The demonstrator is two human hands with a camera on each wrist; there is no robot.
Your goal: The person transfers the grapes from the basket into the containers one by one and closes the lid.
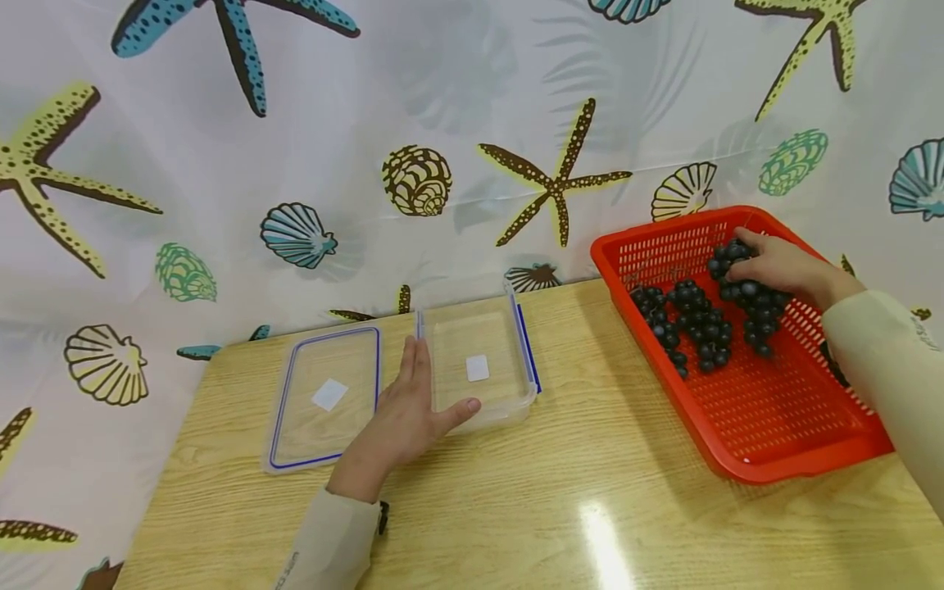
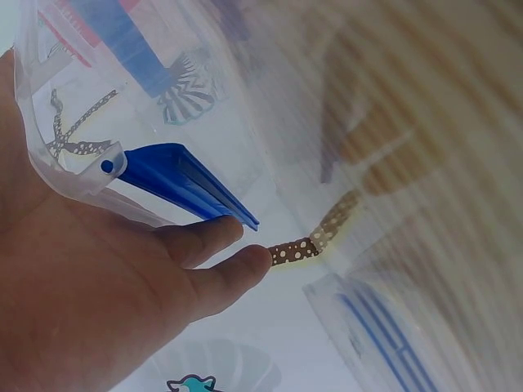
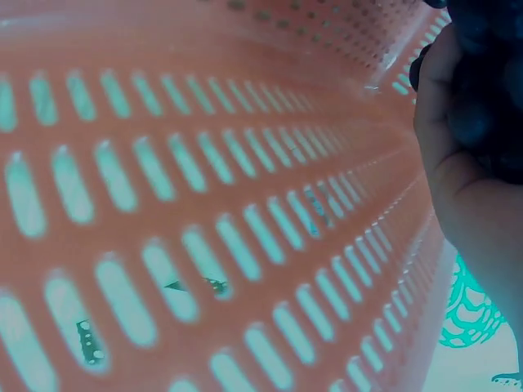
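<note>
My left hand rests along the left side of a clear plastic food container, fingers straight and thumb stretched over its near rim. Up close in the left wrist view, the fingertips lie beside a blue latch on the container. Over the red plastic basket, my right hand grips a bunch of dark grapes, fingers curled at its upper end. The right wrist view shows the same grapes dark against the palm. Two more bunches of grapes lie along the basket's left side.
A clear lid with a blue seal lies flat left of the container. Another dark bunch is mostly hidden by the right sleeve. Behind the wooden table hangs a curtain printed with starfish and shells.
</note>
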